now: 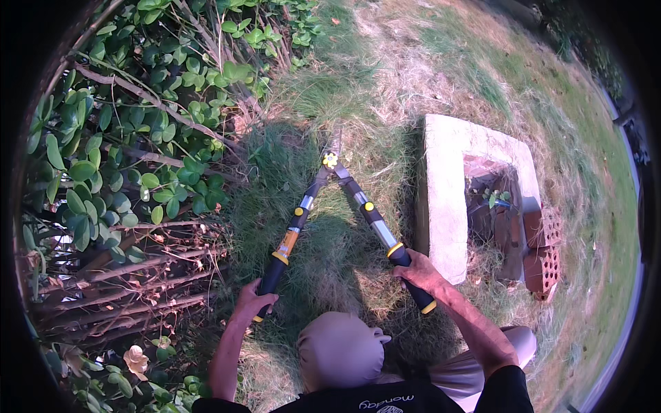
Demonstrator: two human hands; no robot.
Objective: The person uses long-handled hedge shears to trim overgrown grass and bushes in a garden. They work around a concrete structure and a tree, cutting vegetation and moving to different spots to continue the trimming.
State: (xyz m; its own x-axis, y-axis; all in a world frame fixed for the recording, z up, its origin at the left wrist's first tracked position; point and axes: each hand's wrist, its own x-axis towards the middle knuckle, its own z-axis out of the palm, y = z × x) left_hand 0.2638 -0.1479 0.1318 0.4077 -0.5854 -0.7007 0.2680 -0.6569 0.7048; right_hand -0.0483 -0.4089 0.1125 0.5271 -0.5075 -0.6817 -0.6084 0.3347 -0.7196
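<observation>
A pair of long-handled hedge shears [330, 161] lies spread over the grass before me, its handles apart in a V. My left hand [253, 300] is closed around the dark grip of the left handle, which carries an orange label. Around the right handle's dark grip, near its yellow ring, my right hand [419, 271] is wrapped. The blades [335, 139] point away from me, low over the grass; they look close together, though grass partly hides them. Both handles have silver tube sections and yellow buttons.
A leafy hedge [170, 118] with bare woody branches [139, 289] rises on the left. To the right stands a square concrete frame [446, 206] around an open pit, with perforated bricks [542, 268] at its far right edge. Grass [320, 258] surrounds my bent knees.
</observation>
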